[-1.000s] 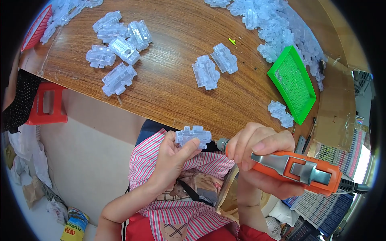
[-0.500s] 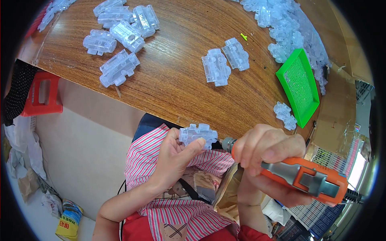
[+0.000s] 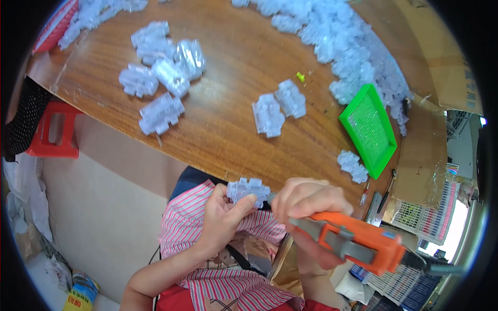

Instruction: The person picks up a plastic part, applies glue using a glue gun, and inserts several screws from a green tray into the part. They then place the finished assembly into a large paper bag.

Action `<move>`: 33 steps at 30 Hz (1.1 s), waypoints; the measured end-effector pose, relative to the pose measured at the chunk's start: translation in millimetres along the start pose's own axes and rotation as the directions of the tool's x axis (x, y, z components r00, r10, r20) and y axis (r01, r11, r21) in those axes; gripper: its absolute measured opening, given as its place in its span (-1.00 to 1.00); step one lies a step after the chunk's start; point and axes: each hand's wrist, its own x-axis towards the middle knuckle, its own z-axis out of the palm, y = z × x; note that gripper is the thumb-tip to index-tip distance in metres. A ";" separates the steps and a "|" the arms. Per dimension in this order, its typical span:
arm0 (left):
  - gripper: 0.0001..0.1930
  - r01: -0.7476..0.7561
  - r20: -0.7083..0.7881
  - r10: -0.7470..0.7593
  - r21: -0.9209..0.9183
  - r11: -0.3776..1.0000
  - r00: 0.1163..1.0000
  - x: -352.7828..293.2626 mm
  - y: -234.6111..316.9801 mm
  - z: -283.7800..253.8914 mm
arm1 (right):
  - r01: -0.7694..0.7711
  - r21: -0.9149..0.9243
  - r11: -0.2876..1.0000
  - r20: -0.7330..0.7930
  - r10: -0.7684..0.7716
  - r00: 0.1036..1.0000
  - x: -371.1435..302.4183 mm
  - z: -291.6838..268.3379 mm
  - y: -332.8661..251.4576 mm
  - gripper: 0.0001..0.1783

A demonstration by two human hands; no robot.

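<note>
At the table's near edge, above my lap, my left hand [image 3: 220, 220] is closed around a clear plastic housing [image 3: 243, 191], its thumb pressed on the top. My right hand [image 3: 314, 203] grips an orange electric screwdriver [image 3: 363, 243], which lies nearly level with its front end toward the housing. That front end meets the housing's right end; my fingers hide most of it, and I cannot tell whether a screw is there. Two similar housings [image 3: 267, 115] lie on the table ahead, and a small group of them [image 3: 162, 114] sits farther left.
A green tray [image 3: 354, 136] with many small shiny pieces stands at the right, another clear part [image 3: 353, 166] beside it. Behind it spreads a large heap of clear parts [image 3: 358, 57]. A small yellow-green piece [image 3: 300, 76] lies mid-table. A red stool [image 3: 65, 137] stands at left.
The screwdriver and my right hand have come closer to the housing's right end. My left hand still holds the housing. The whole view has shifted, so the table's things appear lower.
</note>
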 end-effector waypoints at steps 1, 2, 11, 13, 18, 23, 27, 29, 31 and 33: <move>-0.73 0.000 0.008 0.000 0.010 1.000 1.000 -0.6 0.9 -1.4 | -0.025 0.027 0.999 0.032 0.024 0.999 1.3 -2.2 0.5 -0.17; -0.73 -0.002 0.015 0.002 0.023 1.000 1.000 -1.7 2.5 -1.6 | -0.087 0.009 0.996 -0.013 0.087 0.996 1.0 -0.8 -4.5 -0.14; -0.65 -0.149 0.245 -0.080 0.786 0.600 0.966 -3.1 65.3 14.6 | 0.191 0.027 0.981 -0.353 -0.169 0.920 11.5 -57.3 -61.9 -0.17; -0.65 -0.291 0.311 0.013 0.873 0.392 0.950 2.3 81.4 35.1 | 0.133 -0.082 0.988 -0.471 -0.156 0.868 8.8 -75.1 -56.2 -0.21; -0.61 -0.502 0.541 0.133 0.830 -0.244 0.830 57.8 99.9 60.6 | -0.043 -0.179 0.983 -0.677 -0.092 0.730 0.5 -104.2 -54.6 -0.26; -0.56 -0.234 0.468 0.261 0.761 -0.605 0.844 67.1 99.8 113.5 | -0.047 -0.274 0.961 -0.704 -0.167 0.690 -14.9 -133.6 -59.7 -0.24; -0.62 -0.381 0.699 0.244 0.610 -0.695 0.672 72.2 70.8 152.1 | -0.062 -0.295 0.954 -0.720 -0.179 0.670 -29.4 -147.5 -63.8 -0.25; -0.61 -0.642 0.856 0.126 0.465 -0.609 0.501 84.6 43.3 171.3 | -0.124 -0.341 0.932 -0.755 -0.192 0.627 -26.9 -144.7 -65.5 -0.26; -0.58 -0.798 0.932 0.082 0.346 -0.493 0.354 108.4 5.5 185.8 | -0.091 -0.351 0.932 -0.784 -0.239 0.573 -18.3 -135.6 -64.2 -0.26; -0.57 -0.818 0.935 0.097 0.345 -0.461 0.340 126.5 -22.2 190.7 | -0.110 -0.284 0.952 -0.731 -0.141 0.667 -26.5 -135.6 -68.2 -0.22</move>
